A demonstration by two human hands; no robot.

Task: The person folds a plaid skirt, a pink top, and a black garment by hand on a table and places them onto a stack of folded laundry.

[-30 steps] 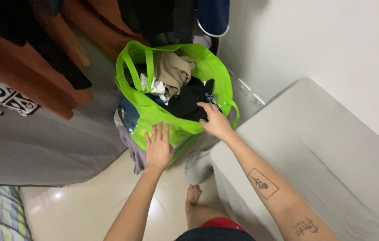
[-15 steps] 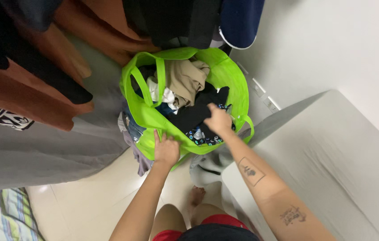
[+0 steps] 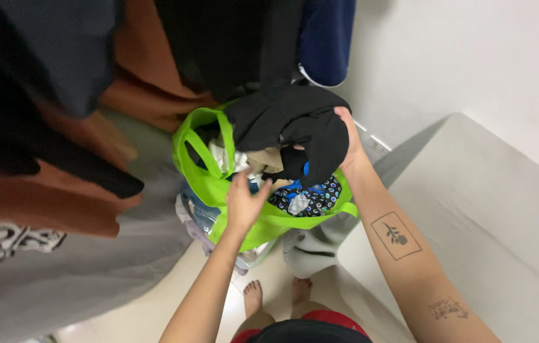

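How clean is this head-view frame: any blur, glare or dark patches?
Head view: soft, even indoor light; hanging clothes at upper left are dark and near, blurred. The left hand looks slightly motion-smeared; the black garment in the right hand shows little detail. No strong glare on the green bag.

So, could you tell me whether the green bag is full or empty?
Full: the green bag holds clothes up to its rim, below the black garment.
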